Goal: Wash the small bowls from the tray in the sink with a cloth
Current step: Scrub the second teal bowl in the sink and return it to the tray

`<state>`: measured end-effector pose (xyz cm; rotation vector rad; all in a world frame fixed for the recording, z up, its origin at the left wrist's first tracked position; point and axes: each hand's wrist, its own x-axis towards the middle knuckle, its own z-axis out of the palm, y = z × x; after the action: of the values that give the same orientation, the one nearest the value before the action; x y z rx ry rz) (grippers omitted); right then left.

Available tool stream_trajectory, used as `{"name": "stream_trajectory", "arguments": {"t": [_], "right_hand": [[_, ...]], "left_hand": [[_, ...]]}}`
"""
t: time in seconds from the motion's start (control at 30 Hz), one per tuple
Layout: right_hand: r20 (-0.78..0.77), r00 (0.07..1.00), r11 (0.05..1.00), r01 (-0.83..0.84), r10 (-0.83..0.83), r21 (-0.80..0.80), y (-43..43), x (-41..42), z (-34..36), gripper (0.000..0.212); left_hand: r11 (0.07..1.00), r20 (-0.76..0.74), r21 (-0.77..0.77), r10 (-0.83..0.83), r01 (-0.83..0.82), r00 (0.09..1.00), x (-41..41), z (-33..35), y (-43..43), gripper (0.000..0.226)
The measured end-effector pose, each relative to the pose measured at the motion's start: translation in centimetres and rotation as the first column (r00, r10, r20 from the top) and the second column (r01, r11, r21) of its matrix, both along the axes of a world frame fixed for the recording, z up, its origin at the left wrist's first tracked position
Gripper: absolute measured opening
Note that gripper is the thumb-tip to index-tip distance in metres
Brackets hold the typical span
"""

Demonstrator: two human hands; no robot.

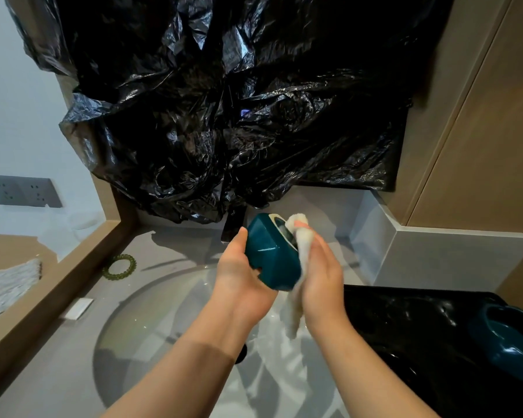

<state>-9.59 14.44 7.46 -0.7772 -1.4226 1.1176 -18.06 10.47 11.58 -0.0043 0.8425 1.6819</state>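
Note:
My left hand [239, 279] grips a small teal faceted bowl [269, 254] from below, tilted on its side above the sink [163, 321], its opening turned right. My right hand [320, 276] holds a white cloth [299, 257] against the bowl's opening; the cloth's top sticks out above the fingers and its tail hangs below the bowl. At the right edge another teal bowl [511, 336] lies on a black tray [405, 327].
Black plastic sheeting [224, 101] covers the wall behind the sink. A green coiled hair tie [120, 266] and a small white piece [79, 308] lie on the grey counter at left. A wooden ledge, a white towel [6, 288] and wall sockets [21, 190] are further left.

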Motion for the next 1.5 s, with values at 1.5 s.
{"name": "stream_trajectory", "arguments": {"t": [1.5], "right_hand": [[0.29,0.945,0.956,0.214,-0.152,-0.198,0.4,-0.4,3.0,0.024]], "left_hand": [[0.884,-0.27,-0.281,-0.445,0.373,0.854,-1.2,-1.9,-0.1,0.054]]}}
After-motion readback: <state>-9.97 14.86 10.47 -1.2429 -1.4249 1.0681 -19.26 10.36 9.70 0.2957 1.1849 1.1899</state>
